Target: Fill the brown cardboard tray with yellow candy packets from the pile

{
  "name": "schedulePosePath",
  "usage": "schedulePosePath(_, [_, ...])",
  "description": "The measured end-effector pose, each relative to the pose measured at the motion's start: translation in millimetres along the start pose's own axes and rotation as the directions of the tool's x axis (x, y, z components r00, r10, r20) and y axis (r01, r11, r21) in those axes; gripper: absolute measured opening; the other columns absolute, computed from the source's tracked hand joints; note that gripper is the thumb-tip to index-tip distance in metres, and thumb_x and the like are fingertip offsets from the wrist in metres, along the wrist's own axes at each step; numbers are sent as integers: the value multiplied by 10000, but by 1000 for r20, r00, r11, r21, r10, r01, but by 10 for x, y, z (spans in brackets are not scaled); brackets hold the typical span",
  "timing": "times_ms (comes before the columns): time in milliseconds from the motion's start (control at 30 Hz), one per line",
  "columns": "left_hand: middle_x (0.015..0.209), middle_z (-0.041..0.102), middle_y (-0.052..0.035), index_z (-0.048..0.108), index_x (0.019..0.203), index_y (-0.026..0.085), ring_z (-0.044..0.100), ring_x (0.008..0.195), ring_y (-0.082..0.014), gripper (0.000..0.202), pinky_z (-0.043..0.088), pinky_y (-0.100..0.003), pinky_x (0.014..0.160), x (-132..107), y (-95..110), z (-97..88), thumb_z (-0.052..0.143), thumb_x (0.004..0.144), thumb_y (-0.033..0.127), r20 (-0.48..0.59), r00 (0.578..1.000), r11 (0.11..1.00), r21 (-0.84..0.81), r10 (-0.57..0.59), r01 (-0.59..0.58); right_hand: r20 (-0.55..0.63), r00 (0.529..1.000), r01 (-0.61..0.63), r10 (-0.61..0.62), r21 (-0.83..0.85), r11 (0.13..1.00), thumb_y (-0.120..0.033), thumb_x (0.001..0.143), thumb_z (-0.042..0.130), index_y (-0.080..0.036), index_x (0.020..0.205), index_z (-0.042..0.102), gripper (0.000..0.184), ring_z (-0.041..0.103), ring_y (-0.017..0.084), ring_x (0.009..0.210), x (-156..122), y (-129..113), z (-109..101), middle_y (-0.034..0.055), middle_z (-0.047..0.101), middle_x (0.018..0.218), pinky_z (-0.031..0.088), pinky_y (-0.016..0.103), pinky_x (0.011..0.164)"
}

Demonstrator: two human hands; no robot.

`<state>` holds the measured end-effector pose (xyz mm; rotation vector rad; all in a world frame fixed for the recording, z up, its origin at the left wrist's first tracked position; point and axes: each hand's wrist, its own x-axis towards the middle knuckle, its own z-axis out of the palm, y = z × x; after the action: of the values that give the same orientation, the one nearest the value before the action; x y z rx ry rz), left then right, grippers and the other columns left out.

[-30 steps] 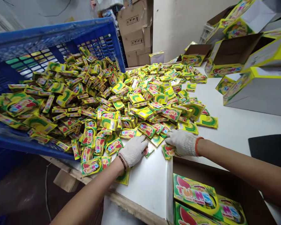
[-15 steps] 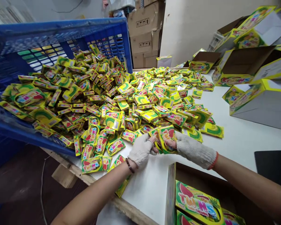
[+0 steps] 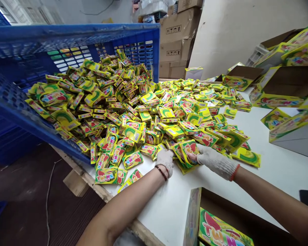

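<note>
Small yellow-green packs printed "TWINS" with a watermelon lie in a big loose pile (image 3: 133, 112). My right hand (image 3: 213, 160), in a white knit glove with an orange cuff, grips a few of these packs (image 3: 188, 153) stacked face up, thumb on top. My left hand (image 3: 165, 160), in a like glove with a beaded bracelet at the wrist, is at the near edge of the pile, just left of the held packs. Its fingers point away and are hidden. Below my right forearm stands an open carton (image 3: 192, 215) with a larger TWINS box (image 3: 223, 229) in it.
A tipped blue crate (image 3: 74, 29) on the left spills packs onto the white table (image 3: 159, 205). Open display boxes (image 3: 284, 99) stand at the right. Brown cartons (image 3: 173, 44) are stacked behind. The table's wooden edge (image 3: 97, 191) runs along the near left.
My left hand has come off the held packs and moved to the pile's edge. My right hand still has its packs. The view has shifted, so things appear farther right.
</note>
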<state>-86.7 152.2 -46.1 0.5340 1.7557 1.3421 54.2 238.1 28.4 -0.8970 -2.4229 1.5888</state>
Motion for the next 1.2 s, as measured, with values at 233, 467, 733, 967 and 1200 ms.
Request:
schedulePosePath(233, [703,560,16,585,649,200,523,760,-172,171,431,-269,712,-329,154,-436,728,726,255,394,877,727,512,275,-458,216,878,469,-427,-565,678,-156,744,599,-178,1046,673,312,492,340,1321,-245,-110,-1,175,584,1344,405,478,1093])
schedulePosePath(467, [1019,644,-82,686,887,200,592,966,-221,220,468,-327,896,-263,445,-1014,508,837,81,577,788,271,740,217,-616,302,944,303,-135,-626,719,-151,725,615,-189,971,612,249,636,245,865,-121,-227,233,88,660,969,497,316,735])
schedulePosePath(733, [1050,648,-116,663,1002,191,608,1015,-315,359,481,-447,930,39,596,-1222,701,666,74,517,833,104,834,199,-542,185,978,155,-95,-340,927,-268,652,656,-173,895,673,262,634,282,923,-85,-20,185,105,663,971,533,387,855])
schedulePosePath(967, [976,674,-84,606,945,178,647,949,-248,143,505,-352,855,-70,592,-1010,586,886,306,352,867,362,803,354,-473,147,989,-15,-17,212,977,-536,698,692,-188,1064,716,506,675,307,996,-148,-142,69,87,745,982,566,426,888])
schedulePosePath(1200, [829,684,-56,600,966,160,650,735,-150,451,510,-258,706,-179,349,-604,178,1038,303,294,884,557,693,362,-458,101,994,-13,-38,464,886,-563,661,720,-216,1132,720,584,667,337,1115,-92,-325,193,108,754,1090,542,484,986])
